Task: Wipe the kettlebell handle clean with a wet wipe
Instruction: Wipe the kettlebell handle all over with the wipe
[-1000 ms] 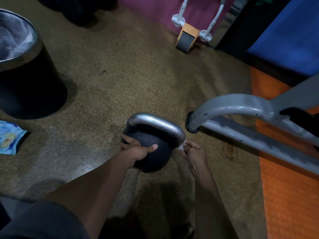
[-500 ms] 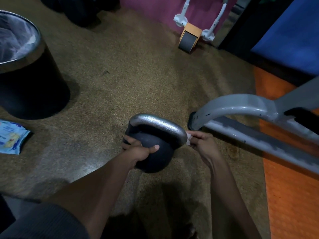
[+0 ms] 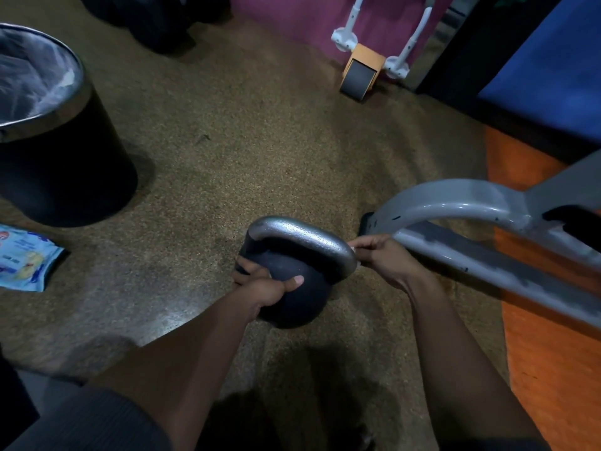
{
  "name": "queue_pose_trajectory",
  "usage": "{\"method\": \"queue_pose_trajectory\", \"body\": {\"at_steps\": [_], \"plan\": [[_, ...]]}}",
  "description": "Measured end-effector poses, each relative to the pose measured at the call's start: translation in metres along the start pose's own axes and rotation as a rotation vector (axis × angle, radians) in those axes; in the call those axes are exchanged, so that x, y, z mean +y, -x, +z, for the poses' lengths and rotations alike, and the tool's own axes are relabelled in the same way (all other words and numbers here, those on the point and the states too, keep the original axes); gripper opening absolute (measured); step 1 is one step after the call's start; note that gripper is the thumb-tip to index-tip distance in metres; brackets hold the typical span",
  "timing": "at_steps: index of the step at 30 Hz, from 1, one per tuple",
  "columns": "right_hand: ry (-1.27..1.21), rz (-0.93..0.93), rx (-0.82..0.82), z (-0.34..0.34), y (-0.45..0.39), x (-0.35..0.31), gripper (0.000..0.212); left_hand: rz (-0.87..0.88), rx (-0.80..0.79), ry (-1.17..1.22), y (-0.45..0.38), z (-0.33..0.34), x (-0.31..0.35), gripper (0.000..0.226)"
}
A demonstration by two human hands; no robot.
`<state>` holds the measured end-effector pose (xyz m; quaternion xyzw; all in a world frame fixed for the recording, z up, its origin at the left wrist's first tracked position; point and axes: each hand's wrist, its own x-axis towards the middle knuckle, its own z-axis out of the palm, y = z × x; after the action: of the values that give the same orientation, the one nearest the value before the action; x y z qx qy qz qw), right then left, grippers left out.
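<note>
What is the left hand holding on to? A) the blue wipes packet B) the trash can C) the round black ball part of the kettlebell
C: the left hand grips the dark round body of the kettlebell, while the right hand holds a wipe at the handle's end.

Black kettlebell (image 3: 292, 288) on floor, silver handle (image 3: 302, 237), white wipe (image 3: 354, 252) at its right end

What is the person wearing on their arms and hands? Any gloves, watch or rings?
Both hands are bare: no gloves on the left hand or the right hand, and no rings or watch that I can make out. Both forearms are uncovered. A dark, finely ribbed sleeve covers the left upper arm. The right arm shows no sleeve in view.
</note>
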<state>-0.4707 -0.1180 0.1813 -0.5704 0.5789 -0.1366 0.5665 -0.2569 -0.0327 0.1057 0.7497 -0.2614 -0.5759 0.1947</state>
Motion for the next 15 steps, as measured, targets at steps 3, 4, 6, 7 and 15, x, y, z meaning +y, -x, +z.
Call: {"method": "queue_pose_trajectory", "body": {"at_steps": [3, 4, 6, 7, 15], "plan": [[0.117, 0.027, -0.051, 0.001, -0.006, 0.002, 0.023, 0.004, 0.004, 0.011, 0.003, 0.000, 0.001, 0.139], [0.132, 0.036, -0.060, -0.001, -0.005, 0.003, 0.025, 0.006, 0.002, 0.015, 0.004, 0.001, 0.001, 0.139], [0.132, 0.027, -0.081, -0.007, -0.002, -0.001, 0.030, 0.008, 0.003, 0.011, 0.005, 0.001, 0.002, 0.139], [0.121, 0.018, -0.095, -0.009, -0.002, -0.005, 0.031, 0.007, 0.007, 0.008, 0.005, 0.001, 0.002, 0.138], [0.276, 0.024, -0.221, -0.003, -0.025, -0.012, 0.017, 0.010, 0.001, 0.014, 0.005, 0.000, 0.002, 0.138]]}}
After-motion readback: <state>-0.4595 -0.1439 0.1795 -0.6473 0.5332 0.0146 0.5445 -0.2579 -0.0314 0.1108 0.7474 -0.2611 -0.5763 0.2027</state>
